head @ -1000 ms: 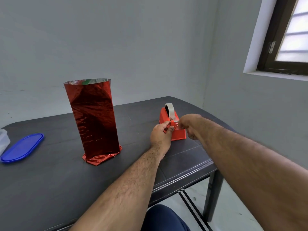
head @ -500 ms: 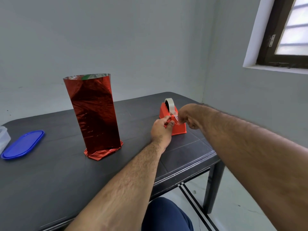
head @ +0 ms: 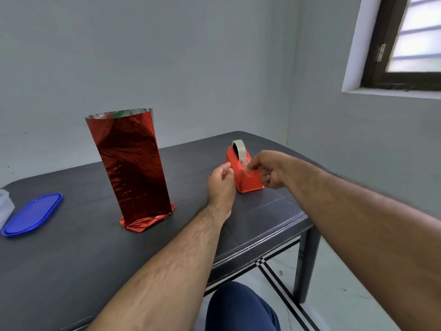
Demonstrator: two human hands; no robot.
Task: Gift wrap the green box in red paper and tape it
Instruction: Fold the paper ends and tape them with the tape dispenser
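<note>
A: Start at the left of your table (head: 71, 271). What's there?

B: The edge of a clear container (head: 4, 204), cut off by the frame, and just beside it a blue oval lid (head: 32, 213) lying flat. I can read no writing on either.

A: And the task's thing?

B: The green box stands upright left of the table's middle, sleeved in red paper (head: 130, 166). The paper's bottom end is folded and crumpled against the tabletop. The top end stands open, silver inside, with a sliver of the green box (head: 118, 114) showing there. No brand or label can be read on the foil.

A: Where is your left hand (head: 220, 185)?

B: Just left of the red tape dispenser (head: 244, 173), with its fingertips gathered at the dispenser's side. You cannot tell whether they pinch anything.

A: And the dispenser itself?

B: It sits near the right end of the table with 1 roll of tape (head: 239, 149) upright in it. No lettering is legible.

A: Your right hand (head: 269, 170)?

B: It reaches in from the right, thumb and forefinger pinching a clear strip of tape (head: 245, 167) over the dispenser's front end, the other fingers curled under.

A: Anything further right?

B: A dark-framed window (head: 405, 39) in the wall.
</note>
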